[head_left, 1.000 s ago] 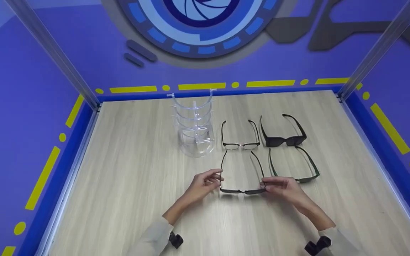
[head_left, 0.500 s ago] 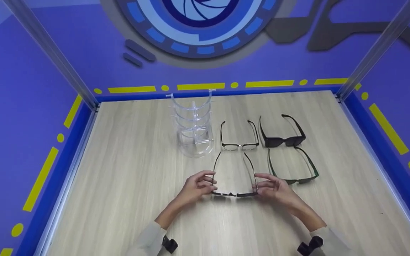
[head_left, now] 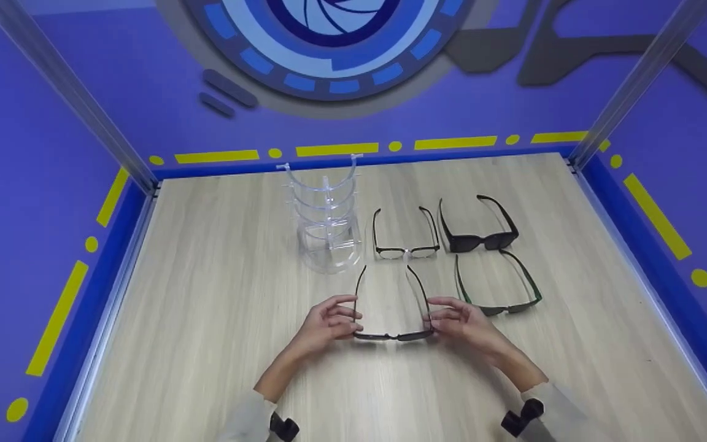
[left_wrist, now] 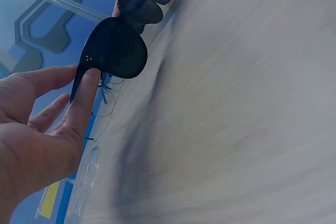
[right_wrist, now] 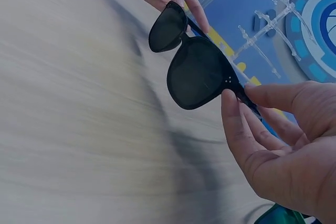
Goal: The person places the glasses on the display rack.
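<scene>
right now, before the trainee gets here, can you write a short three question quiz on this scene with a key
1. What do the left hand and right hand hold between them?
2. Multiple choice: how many pairs of eyewear lie unheld on the pale wood-grain table? A) two B) three C) five
3. True or false: the clear plastic tiered stand has no eyewear on it.

Key:
1. The black-framed sunglasses with dark rounded lenses, by the side arms.
2. B: the black-topped clear-lensed glasses, the thick-framed black sunglasses and the green-framed pair.
3. True.
</scene>
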`<control>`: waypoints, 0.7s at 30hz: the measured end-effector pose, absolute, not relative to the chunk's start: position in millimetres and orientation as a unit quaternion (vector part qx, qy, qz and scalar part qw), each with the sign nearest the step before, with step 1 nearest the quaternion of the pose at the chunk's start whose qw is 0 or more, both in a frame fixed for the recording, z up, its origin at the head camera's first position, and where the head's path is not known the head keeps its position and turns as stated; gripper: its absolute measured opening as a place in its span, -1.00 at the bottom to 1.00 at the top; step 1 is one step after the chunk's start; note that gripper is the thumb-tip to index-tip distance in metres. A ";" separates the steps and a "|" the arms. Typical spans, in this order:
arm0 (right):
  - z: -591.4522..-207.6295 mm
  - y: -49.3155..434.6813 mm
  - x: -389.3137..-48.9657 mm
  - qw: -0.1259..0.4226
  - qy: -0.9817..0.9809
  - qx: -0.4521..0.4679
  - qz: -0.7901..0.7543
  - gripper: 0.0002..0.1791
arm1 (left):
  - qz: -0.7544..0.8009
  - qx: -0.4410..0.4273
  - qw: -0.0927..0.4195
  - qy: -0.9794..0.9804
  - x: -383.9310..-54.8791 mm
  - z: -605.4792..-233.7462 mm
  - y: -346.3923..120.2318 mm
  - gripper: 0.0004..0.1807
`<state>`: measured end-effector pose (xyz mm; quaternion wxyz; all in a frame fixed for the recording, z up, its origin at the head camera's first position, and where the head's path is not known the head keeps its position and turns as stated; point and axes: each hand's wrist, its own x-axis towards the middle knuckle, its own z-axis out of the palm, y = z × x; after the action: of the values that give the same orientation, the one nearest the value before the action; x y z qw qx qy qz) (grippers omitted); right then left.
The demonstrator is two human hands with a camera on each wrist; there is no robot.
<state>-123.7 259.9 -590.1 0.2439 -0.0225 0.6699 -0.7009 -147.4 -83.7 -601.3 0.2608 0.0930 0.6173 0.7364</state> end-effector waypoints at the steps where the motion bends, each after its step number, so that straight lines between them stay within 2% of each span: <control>1: -589.6 258.5 -124.5 0.245 0.669 -0.024 -0.701 -0.30 | 0.736 0.093 0.261 0.618 -147.1 -600.8 -85.1 -0.29; 10: -585.2 249.5 -132.5 0.259 0.657 -0.048 -0.707 -0.27 | 0.754 0.077 0.254 0.600 -143.1 -593.8 -95.7 -0.23; 21: -576.0 241.3 -143.7 0.261 0.643 -0.061 -0.718 -0.27 | 0.773 0.045 0.238 0.587 -142.6 -587.7 -103.4 -0.26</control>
<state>-143.7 241.3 -576.0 0.2608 -0.0607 0.6430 -0.7176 -142.6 -103.4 -587.7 0.2379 0.0451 0.5869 0.7726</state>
